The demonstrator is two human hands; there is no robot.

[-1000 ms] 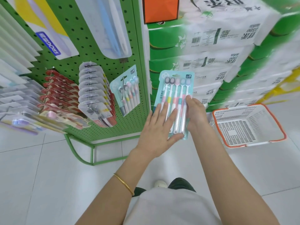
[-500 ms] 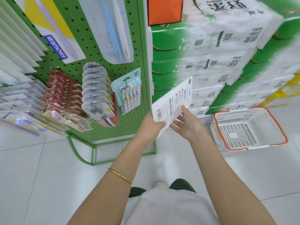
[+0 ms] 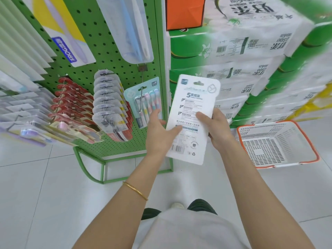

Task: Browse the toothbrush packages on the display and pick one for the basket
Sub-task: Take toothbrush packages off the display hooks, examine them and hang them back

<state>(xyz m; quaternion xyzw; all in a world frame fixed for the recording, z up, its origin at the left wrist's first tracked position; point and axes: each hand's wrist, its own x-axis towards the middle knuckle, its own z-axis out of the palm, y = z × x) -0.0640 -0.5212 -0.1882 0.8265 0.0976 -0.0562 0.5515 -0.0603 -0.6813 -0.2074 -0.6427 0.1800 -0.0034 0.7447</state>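
The toothbrush package (image 3: pixel 193 108) now shows its white printed back to the camera, barcode toward the lower end. A second ago its clear front with the row of coloured brushes faced up, and half a second ago it was caught mid-turn. So it has been flipped over in the hands, held upright in the air and touching nothing else.

The left hand (image 3: pixel 159 135) grips the package's left edge, thumb pressed on the printed face and fingers hidden behind. A second ago that hand lay flat across the front. The right hand (image 3: pixel 220 132) holds the right edge, thumb curled over it.

The package hangs just in front of the right edge of the green pegboard display (image 3: pixel 111 56). There, a matching pack (image 3: pixel 143 105) hangs on its peg just beside the left hand. Behind stand stacked tissue packs (image 3: pixel 233 74).

The basket (image 3: pixel 265 124), white with an orange rim, sits on the tiled floor (image 3: pixel 53 186) to the person's right, near the foot of the stack and below the right hand. Nothing shows inside it.

The turn reads as the browsing step: the person appears to be checking the back label. The choice seems nearly made, since the package is already off the display. What remains is to carry it right and down over the basket's rim and let go.
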